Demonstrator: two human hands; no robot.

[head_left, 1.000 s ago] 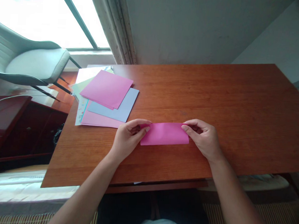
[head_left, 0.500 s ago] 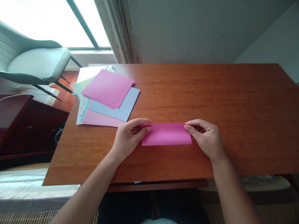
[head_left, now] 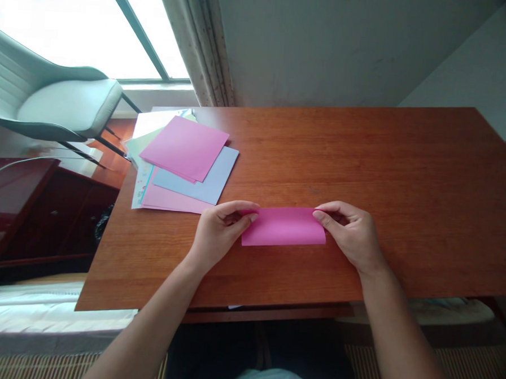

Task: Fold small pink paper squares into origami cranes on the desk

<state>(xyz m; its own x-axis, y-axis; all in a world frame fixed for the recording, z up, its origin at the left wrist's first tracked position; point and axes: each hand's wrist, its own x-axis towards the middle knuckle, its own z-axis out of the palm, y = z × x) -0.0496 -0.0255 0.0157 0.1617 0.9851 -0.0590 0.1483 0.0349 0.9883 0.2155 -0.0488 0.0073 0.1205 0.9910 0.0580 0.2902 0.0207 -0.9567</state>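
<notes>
A bright pink sheet of paper (head_left: 285, 227), doubled over into a wide strip with its bend along the near side, is held over the front half of the wooden table (head_left: 364, 167). My left hand (head_left: 220, 228) pinches its far left corner between thumb and fingers. At the far right corner my right hand (head_left: 350, 231) grips it the same way. The fingertips behind the paper are partly hidden. Whether the sheet's underside touches the table I cannot tell.
On the table's left end lies a pile with pink paper (head_left: 186, 147) on top, a grey-blue sheet (head_left: 194, 181) and lighter pink sheets below. A pale chair (head_left: 71, 106) stands beyond the left edge, near a window. A curtain (head_left: 197, 39) hangs behind the table.
The view has shifted very slightly. Both hands keep the same pinch on the pink paper, and its shape looks unchanged.
</notes>
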